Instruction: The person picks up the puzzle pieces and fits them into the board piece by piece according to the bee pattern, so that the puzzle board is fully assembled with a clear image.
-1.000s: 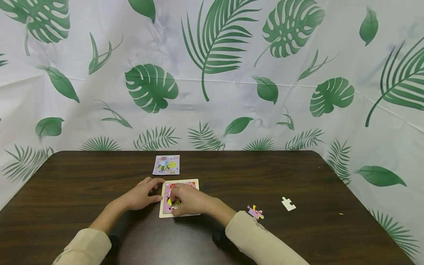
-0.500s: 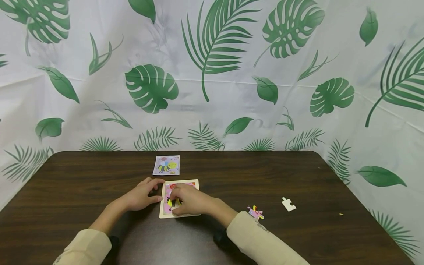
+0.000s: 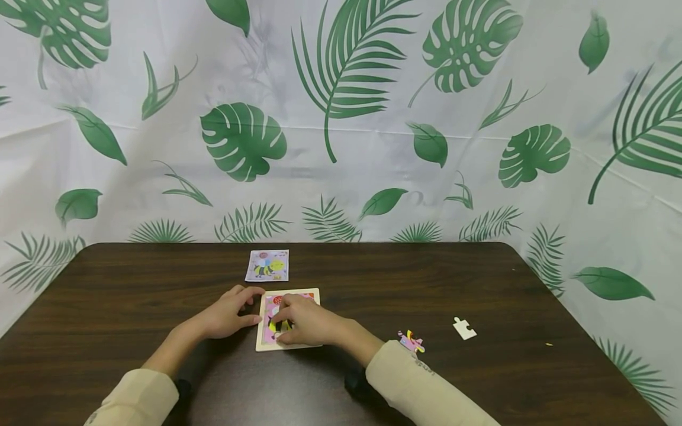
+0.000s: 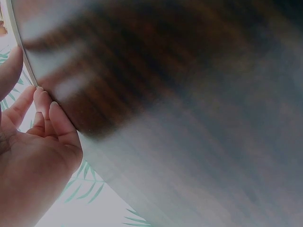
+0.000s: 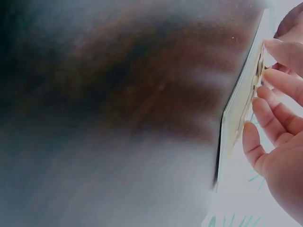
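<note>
In the head view a square puzzle tray (image 3: 260,340) with a pale rim lies on the dark wooden table, showing part of a bee picture on pink. My left hand (image 3: 229,313) touches the tray's left side, thumb and forefinger apart along the rim. Above the tray my right hand (image 3: 303,319) has its thumb and forefinger bent around a puzzle piece (image 3: 279,325) with bee stripes, close over the other pieces. My right hand hides the tray's right half. In the right wrist view its fingertips (image 5: 265,75) are right at the tray's face (image 5: 241,104).
A printed bee card (image 3: 267,265) lies behind the tray. To the right are a colourful loose puzzle piece (image 3: 411,341), beside my sleeve (image 3: 421,384), and a pale puzzle piece (image 3: 464,328). A tiny yellow scrap (image 3: 549,344) lies farther right. A leaf-print cloth (image 3: 341,177) hangs behind the table.
My right thumb and fingertips have shifted slightly over the tray. My left hand and the loose pieces keep their places.
</note>
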{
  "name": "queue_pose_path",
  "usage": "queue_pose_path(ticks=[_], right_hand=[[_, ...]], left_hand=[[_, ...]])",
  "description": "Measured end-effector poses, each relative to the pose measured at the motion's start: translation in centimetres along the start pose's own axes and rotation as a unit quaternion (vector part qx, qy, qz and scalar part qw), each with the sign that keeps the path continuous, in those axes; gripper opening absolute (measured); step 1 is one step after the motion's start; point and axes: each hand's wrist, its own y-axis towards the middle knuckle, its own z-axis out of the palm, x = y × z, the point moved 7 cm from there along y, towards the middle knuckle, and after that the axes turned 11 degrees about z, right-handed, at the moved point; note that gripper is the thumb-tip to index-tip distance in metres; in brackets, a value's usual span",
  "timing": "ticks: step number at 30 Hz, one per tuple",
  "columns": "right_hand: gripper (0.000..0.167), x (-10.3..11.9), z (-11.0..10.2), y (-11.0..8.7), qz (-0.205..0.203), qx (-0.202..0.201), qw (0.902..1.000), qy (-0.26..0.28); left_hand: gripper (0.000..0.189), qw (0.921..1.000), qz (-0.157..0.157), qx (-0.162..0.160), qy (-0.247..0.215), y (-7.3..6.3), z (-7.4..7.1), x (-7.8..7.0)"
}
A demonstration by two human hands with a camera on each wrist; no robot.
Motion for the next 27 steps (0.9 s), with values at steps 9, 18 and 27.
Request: queue_pose_path(ticks=[9,18,27], right_hand=[[0.026,-0.18,0.01,-0.12,0.006,-0.004,0.9999,0.007],[0.026,-0.19,-0.03,-0.04,0.017,0.001,0.9998,0.004],[0.026,-0.29,-0.15,-0.18,0.016,-0.004,0.9997,0.017]], left_hand=[[0.046,1.0000,0.009,-0.002,0.002,0.02,0.03,-0.03],[0.045,1.0000,0.009,-0.002,0.003,0.08,-0.13,-0.14],[0.046,1.0000,0.002,0.001,0.004,0.04,-0.08,-0.12]])
